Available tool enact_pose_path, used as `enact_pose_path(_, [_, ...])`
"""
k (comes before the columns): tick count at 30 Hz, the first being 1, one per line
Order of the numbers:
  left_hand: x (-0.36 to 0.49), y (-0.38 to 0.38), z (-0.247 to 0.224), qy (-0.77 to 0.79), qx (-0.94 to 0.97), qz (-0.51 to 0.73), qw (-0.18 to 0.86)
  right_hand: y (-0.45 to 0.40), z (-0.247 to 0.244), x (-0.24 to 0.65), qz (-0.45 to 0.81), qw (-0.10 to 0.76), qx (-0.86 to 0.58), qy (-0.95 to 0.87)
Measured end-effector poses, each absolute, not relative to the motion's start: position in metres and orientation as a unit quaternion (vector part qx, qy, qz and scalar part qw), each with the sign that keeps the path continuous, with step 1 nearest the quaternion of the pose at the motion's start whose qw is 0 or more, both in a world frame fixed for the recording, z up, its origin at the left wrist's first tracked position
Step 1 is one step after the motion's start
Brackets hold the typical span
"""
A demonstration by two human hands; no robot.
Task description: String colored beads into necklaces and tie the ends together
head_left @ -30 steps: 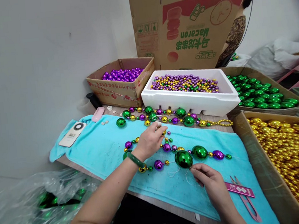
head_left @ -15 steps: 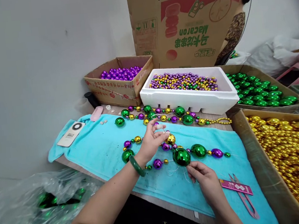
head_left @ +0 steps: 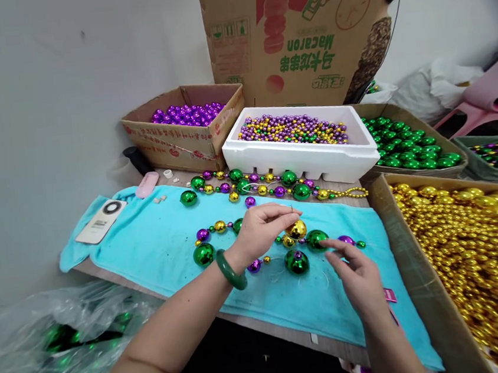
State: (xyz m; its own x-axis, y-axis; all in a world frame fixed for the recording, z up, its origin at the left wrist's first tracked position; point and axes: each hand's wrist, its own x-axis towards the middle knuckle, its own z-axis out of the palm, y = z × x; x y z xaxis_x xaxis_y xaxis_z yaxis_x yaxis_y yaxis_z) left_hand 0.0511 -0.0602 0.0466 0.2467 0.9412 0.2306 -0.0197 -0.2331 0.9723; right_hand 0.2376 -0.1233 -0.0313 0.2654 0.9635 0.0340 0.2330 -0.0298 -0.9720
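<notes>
Over the blue towel (head_left: 149, 250), my left hand (head_left: 269, 229), with a green bangle (head_left: 231, 269) on its wrist, pinches something thin, perhaps thread or a needle, just above a gold bead (head_left: 297, 229). My right hand (head_left: 350, 265) has its fingers apart, the fingertips beside a green bead (head_left: 316, 240) of the strand. A large green bead (head_left: 296, 261) lies below the gold one. The strand curves left to another green bead (head_left: 204, 254). Whether the right fingertips touch a bead or thread cannot be made out.
Behind the towel are a finished-looking bead strand (head_left: 289, 177), a box of purple beads (head_left: 182, 140) and a white foam box (head_left: 299, 154). Boxes of green beads (head_left: 409, 143) and gold beads (head_left: 470, 258) stand right. A phone-like device (head_left: 101, 221) lies left.
My right hand has moved up and right, letting go of the large green bead, and its fingers have spread. My left hand has shifted right. The whole view has shifted, and the pink-handled snips are now mostly hidden.
</notes>
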Motion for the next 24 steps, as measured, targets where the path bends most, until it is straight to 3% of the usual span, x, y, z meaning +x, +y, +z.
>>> enact_pose_path(10, [0.071,-0.064,0.080,0.313,0.729,0.455,0.403,-0.122,0.007,0.220,0.371,0.597,-0.491,-0.514])
enact_pose_path(24, [0.062,-0.033,0.065,0.301,0.644,0.476,0.518,-0.112,-0.005,0.227,0.491,0.490,-0.546,-0.470])
